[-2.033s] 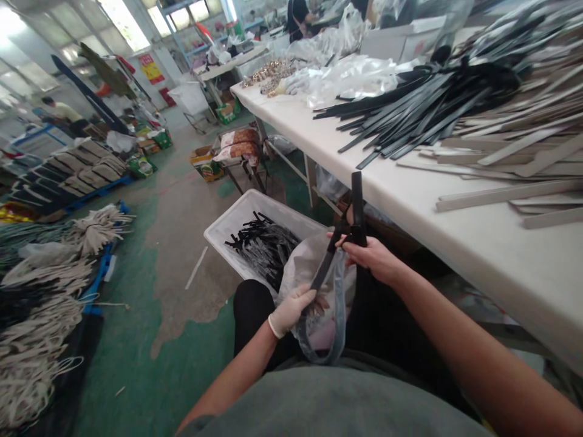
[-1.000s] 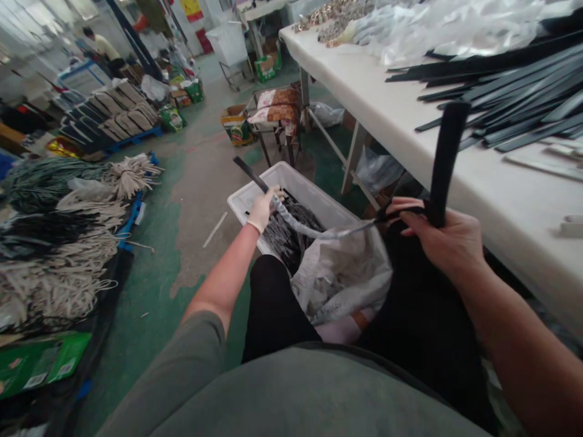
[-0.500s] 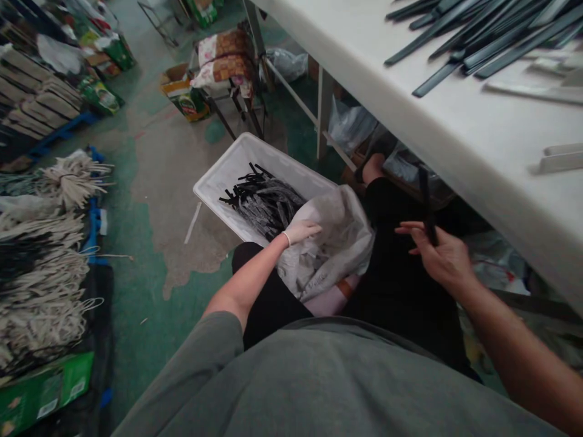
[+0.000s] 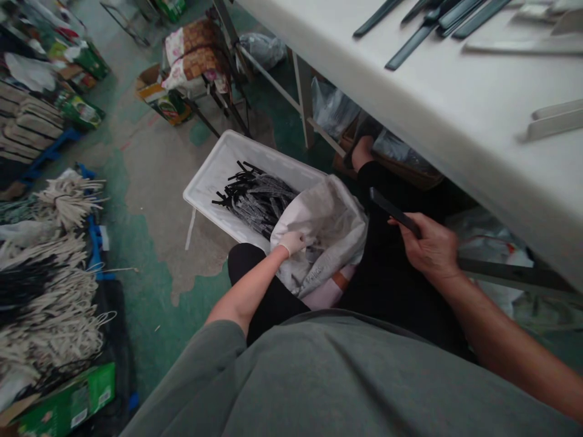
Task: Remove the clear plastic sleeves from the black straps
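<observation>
Clasping black object [image 4: 394, 212], right grip [image 4: 430, 246] closed.

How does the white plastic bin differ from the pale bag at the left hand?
The white plastic bin looks rigid, with straight walls; the pale bag is soft and creased. The bin holds many black strips, while the bag has the gloved left hand at its mouth, its contents unclear. Both are light-coloured and open at the top.
</observation>
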`<state>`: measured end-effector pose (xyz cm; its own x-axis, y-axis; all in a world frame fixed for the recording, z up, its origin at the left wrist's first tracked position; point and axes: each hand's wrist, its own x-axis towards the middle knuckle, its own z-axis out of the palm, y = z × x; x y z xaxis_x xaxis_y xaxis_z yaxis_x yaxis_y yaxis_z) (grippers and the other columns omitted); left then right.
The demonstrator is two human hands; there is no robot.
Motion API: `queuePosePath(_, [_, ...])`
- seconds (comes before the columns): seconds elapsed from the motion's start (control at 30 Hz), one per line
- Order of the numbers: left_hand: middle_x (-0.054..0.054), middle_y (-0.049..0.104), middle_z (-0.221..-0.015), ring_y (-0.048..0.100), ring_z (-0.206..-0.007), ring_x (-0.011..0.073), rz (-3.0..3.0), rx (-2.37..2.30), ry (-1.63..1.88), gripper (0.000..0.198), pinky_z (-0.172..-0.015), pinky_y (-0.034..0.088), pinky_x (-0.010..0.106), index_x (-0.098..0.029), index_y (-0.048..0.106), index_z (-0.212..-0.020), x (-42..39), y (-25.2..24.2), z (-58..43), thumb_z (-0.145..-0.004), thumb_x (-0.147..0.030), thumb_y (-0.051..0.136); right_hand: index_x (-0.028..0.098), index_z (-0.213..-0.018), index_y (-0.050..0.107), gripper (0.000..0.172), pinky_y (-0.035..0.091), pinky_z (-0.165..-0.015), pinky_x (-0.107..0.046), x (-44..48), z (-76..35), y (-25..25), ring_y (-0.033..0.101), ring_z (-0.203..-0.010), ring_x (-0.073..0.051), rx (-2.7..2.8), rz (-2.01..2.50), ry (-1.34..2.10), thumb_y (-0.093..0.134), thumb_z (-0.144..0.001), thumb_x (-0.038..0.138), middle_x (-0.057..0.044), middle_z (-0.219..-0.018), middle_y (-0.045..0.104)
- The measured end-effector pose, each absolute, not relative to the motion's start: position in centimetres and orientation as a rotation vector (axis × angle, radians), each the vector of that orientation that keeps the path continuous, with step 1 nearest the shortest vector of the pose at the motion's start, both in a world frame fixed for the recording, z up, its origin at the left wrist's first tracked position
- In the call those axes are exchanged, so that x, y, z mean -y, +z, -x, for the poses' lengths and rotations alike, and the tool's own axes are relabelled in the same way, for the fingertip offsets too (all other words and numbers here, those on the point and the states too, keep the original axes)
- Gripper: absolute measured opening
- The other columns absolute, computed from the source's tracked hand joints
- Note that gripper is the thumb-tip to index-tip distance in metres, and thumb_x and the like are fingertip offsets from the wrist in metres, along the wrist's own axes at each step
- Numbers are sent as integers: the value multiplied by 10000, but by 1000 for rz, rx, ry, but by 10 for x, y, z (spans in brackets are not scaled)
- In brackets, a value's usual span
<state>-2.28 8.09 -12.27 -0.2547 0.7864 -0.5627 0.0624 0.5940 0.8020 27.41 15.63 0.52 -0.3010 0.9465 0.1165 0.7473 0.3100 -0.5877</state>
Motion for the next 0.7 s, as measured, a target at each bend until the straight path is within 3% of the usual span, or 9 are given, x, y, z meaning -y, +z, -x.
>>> queuePosePath(0.17, [-10,576,-611,528,-603,120,-701,-1654,886,228,-660,461,250,-163,659,-675,-71,-75,27,-737,-373,726,176,-1000,697,271,467,-731,-285,-157,-273,4,685,-877,-226,2095,1468,636,481,-907,310,-99,-979,739])
queuePosePath(0.3, [-15,629,-708,545,-591,87,-438,-1432,1198,361,-625,463,229,-151,682,-820,-46,-29,18,-640,-439,805,188,-904,729,305,447,-668,-300,-160,-265,10,673,-790,-232,2103,1522,688,506,-872,393,-75,-882,743])
queuePosePath(0.4, [-21,648,-733,576,-619,86,-361,-1404,1336,409,-658,481,228,-160,682,-872,-30,-1,6,-602,-427,833,180,-824,743,386,418,-591,-279,-151,-244,21,606,-627,-183,2129,1414,1111,533,-846,502,-39,-717,701])
queuePosePath(0.53, [-18,659,-727,594,-642,98,-464,-1419,1407,385,-674,483,233,-168,682,-887,-23,30,-9,-619,-407,820,166,-1050,741,491,384,-538,-245,-123,-200,35,519,-560,-132,2176,1068,1615,671,-738,539,5,-682,650])
queuePosePath(0.6, [-18,647,-693,590,-634,105,-530,-1421,1424,366,-656,472,234,-164,681,-878,-25,44,-12,-627,-393,817,170,-998,754,439,366,-539,-239,-110,-179,40,507,-559,-125,2252,994,1612,705,-715,503,15,-647,627])
queuePosePath(0.7, [-34,609,-657,551,-584,86,-538,-1375,1507,361,-601,435,219,-169,677,-905,-36,59,-9,-648,-385,808,192,-744,743,255,327,-526,-243,-101,-160,48,496,-534,-123,2414,1021,1453,682,-752,440,17,-562,603])
